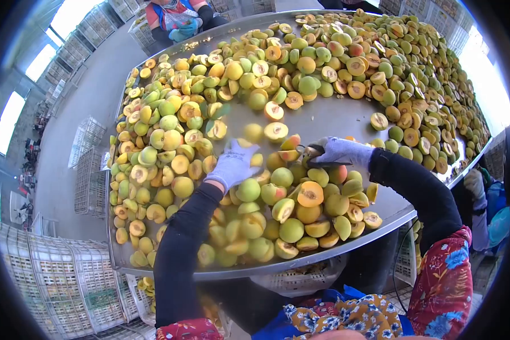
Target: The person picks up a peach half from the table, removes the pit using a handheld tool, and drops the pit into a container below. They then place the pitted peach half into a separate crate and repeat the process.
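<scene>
My left hand [234, 165], in a pale lavender glove, reaches into the heap of peaches on the metal table. Its thumb and fingers curve round a yellow peach [256, 160]. To the right, my right hand [345, 152] wears a matching glove and is closed on a dark, narrow hand tool [317, 149]; its exact kind I cannot tell. Right by that tool lies a red-tinged peach [290, 142]. Whole green-yellow peaches and cut halves lie in front of both hands, among them a peach half [310, 194] with orange flesh.
The metal table [328, 116] carries large heaps of whole and halved peaches at its back, left and right. Another person's gloved hands [186, 29] are at the far edge. A person's sleeve [480, 229] shows at right. Stacked plastic crates [51, 277] stand at lower left.
</scene>
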A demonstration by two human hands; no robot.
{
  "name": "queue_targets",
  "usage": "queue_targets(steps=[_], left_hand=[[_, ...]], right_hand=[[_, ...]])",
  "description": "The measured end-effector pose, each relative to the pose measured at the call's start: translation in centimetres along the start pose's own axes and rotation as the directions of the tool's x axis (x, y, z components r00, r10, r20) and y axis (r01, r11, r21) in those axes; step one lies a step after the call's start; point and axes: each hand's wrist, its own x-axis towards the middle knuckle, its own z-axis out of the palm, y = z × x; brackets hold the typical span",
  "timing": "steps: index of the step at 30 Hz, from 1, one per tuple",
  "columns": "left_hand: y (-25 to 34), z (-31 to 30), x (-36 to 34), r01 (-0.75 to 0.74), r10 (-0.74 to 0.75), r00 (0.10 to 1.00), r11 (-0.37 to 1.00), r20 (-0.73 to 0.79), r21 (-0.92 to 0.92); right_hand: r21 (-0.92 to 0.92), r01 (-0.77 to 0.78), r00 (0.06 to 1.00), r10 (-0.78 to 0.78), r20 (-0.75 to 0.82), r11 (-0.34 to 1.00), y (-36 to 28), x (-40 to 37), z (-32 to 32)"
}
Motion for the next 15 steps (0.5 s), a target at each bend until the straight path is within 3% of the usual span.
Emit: queue_targets(steps=[1, 2, 5, 6, 8, 9, 10, 11, 12, 13, 14, 15], left_hand=[[0.1, 0.0, -0.6, -0.035, 0.036, 0.998, 0.999, 0.054, -0.016], [0.1, 0.0, -1.4, -0.029, 0.030, 0.999, 0.998, 0.014, -0.057], [0.1, 0.0, -4.6, -0.022, 0.000, 0.994, 0.979, -0.110, -0.204], [1.5, -1.4, -6.6, 0.010, -0.063, 0.983, 0.956, -0.173, -0.294], [3.2, -2.7, -9.9, -0.124, 0.017, 0.915, 0.963, -0.403, -0.240], [5.2, -4.0, -12.0, -0.155, -0.003, 0.882, 0.943, -0.472, -0.295], [7.0, -5.0, -13.8, -0.237, 0.008, 0.870, 0.882, -0.492, -0.406], [9.1, -5.4, -15.6, -0.199, -0.116, 0.924, 0.669, -0.365, -0.716], [11.1, -5.0, -17.5, -0.116, -0.184, 0.964, 0.359, -0.192, -0.926], [12.7, -3.8, -18.8, -0.160, -0.184, 0.959, 0.274, -0.215, -0.948], [14.4, -2.6, -20.0, -0.202, -0.183, 0.955, 0.186, -0.236, -0.962], [16.3, -1.5, -21.0, -0.287, -0.197, 0.925, 0.202, -0.326, -0.936]], right_hand=[[-0.039, -0.028, 1.000, 0.028, 0.004, 0.999, -0.6, -1.5, 0.4], [-0.078, -0.056, 0.998, 0.057, 0.007, 0.995, -1.3, -3.1, 0.8], [-0.066, 0.040, 0.995, -0.046, -0.093, 0.997, -1.9, -7.6, 2.2], [-0.122, 0.109, 0.967, -0.134, -0.216, 0.986, -2.3, -8.9, 3.0], [-0.251, 0.218, 0.842, -0.312, -0.440, 0.943, -3.3, -11.3, 4.6], [-0.332, 0.273, 0.785, -0.409, -0.466, 0.903, -4.3, -12.2, 4.9], [-0.304, 0.283, 0.770, -0.404, -0.493, 0.910, -5.5, -13.4, 5.4], [-0.275, 0.290, 0.759, -0.395, -0.518, 0.917, -6.9, -14.9, 6.2], [-0.243, 0.294, 0.752, -0.381, -0.538, 0.924, -8.2, -16.5, 7.4], [-0.149, 0.293, 0.776, -0.326, -0.540, 0.944, -9.3, -17.8, 8.8], [-0.060, 0.366, 0.738, -0.329, -0.589, 0.929, -9.4, -18.2, 10.8], [0.252, 0.298, 0.857, -0.142, -0.495, 0.921, -10.6, -19.6, 12.0]])
